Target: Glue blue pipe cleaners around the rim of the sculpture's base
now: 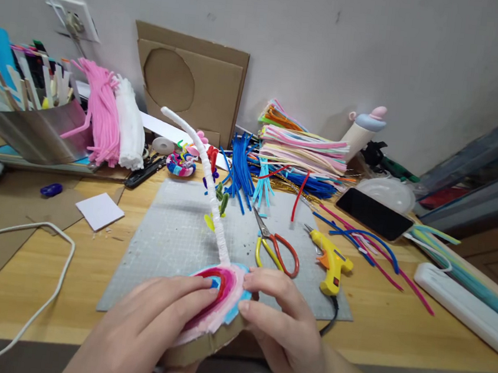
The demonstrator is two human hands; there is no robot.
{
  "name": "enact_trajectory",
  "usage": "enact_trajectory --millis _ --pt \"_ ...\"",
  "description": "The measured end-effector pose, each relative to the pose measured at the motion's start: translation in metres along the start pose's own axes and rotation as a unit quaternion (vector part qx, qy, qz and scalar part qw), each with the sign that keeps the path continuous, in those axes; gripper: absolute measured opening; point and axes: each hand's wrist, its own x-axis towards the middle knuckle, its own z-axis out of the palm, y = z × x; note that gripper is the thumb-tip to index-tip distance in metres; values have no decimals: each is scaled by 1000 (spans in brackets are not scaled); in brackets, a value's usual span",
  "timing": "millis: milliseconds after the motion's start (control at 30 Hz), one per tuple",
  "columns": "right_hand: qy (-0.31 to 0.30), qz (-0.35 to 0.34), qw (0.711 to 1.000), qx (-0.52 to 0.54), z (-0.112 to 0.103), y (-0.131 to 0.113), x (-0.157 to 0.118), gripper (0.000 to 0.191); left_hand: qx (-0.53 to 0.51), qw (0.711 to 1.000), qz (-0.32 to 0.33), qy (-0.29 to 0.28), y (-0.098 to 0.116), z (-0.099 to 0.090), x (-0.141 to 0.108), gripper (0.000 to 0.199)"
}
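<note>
Between my hands, at the table's front edge, is a thick cardboard piece covered with bands of pink, red, white and blue pipe cleaners [234, 289]. My left hand [149, 324] grips it from the left, with fingers across the top and the thumb below. The fingers of my right hand [283, 326] close on its right rim. A stalk wrapped in white pipe cleaner [213, 191] rises from the far edge and curves to the left. Beyond it on the grey cutting mat [167, 243] lie scissors [276, 246] and a yellow glue gun [332, 260].
Bundles of blue pipe cleaners [242, 168] and pastel pipe cleaners [302, 147] lie at the back. To the right are a phone [374, 213] and a white power strip [463, 307]. A metal holder [41, 135] stands left; a white cable [65, 262] runs along the left side.
</note>
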Motion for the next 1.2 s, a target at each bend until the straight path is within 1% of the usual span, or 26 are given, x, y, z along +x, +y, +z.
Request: enact_trajectory --millis 67,100,167,233,300,367,433,467,500,533,567,633,667,733,767,800,833,867,933,1000,1067,1200 --pt "-4 -6 1000 -3 0 1 1 41 -4 1000 3 16 -5 2 -3 53" --pt "-5 -9 1000 -3 -1 1 1 41 -5 1000 14 22 -9 3 -5 50" --pt "-6 -17 1000 -1 -1 1 2 41 1 998 57 34 -17 6 -9 44" --pt "-11 -22 1000 -7 -1 1 1 44 20 992 106 57 -25 9 -15 41" --pt "-16 -6 1000 -15 -2 -1 -2 47 51 984 152 74 -32 11 -20 38" --pt "-14 53 998 -2 -1 -1 -8 52 77 978 177 84 -36 13 -26 37" --pt "-4 148 988 45 1 0 -15 52 92 973 192 88 -38 13 -29 38" --pt "6 200 976 82 4 1 -18 50 95 971 200 91 -39 14 -29 39" --pt "20 252 959 128 7 3 -20 46 97 970 203 94 -39 14 -27 40" --pt "36 303 935 179 10 6 -21 42 99 967 211 101 -40 15 -25 42" --pt "55 353 904 234 14 9 -21 39 100 965 213 111 -42 17 -22 43" --pt "93 441 827 337 21 15 -18 38 107 960 218 141 -46 22 -13 44" --pt "110 474 785 384 24 17 -15 40 115 957 221 149 -49 26 -8 43" --pt "136 512 708 467 28 18 -9 45 141 953 225 148 -57 35 0 41" --pt "145 521 677 499 29 18 -6 47 153 951 225 145 -60 39 3 39" --pt "152 527 654 522 30 17 -4 49 162 950 224 145 -62 44 6 37" --pt "157 531 638 535 30 16 -3 51 171 949 221 146 -63 48 8 35" --pt "161 536 629 539 31 16 -2 53 180 948 216 147 -63 52 10 33" --pt "176 542 628 530 30 16 -2 54 194 949 198 151 -59 60 14 30" --pt "197 541 641 509 27 20 -3 52 201 951 173 157 -51 66 17 31" --pt "216 527 664 485 23 27 -5 47 198 956 153 154 -42 73 20 33" --pt "247 498 713 427 9 42 -11 38 184 966 141 113 -27 84 25 38"
